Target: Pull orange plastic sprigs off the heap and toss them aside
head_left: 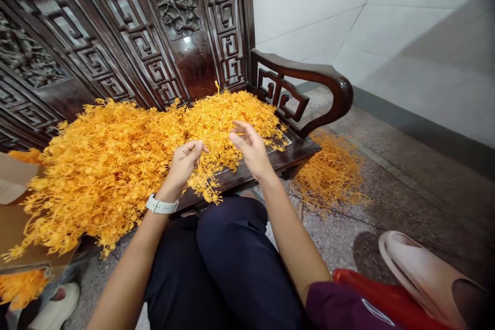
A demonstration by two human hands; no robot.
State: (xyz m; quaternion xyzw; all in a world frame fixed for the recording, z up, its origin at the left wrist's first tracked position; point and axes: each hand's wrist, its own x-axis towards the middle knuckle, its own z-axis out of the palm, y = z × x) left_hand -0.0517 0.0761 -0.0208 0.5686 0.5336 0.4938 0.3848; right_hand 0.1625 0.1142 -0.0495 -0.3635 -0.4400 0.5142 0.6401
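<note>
L hand (183, 161) w/ sprig (209, 189), box (11, 221) left

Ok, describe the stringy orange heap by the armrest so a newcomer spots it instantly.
Find the dark carved wooden bench, then its curved armrest. On the speckled floor beside it lies the stringy orange heap. Unlike the fluffy yellow-orange heap on the seat, it shows mostly thin stems.

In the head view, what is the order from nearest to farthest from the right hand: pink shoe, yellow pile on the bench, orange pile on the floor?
1. Yellow pile on the bench: just beyond the right hand.
2. Orange pile on the floor: to the right, below.
3. Pink shoe: far lower right.
</note>
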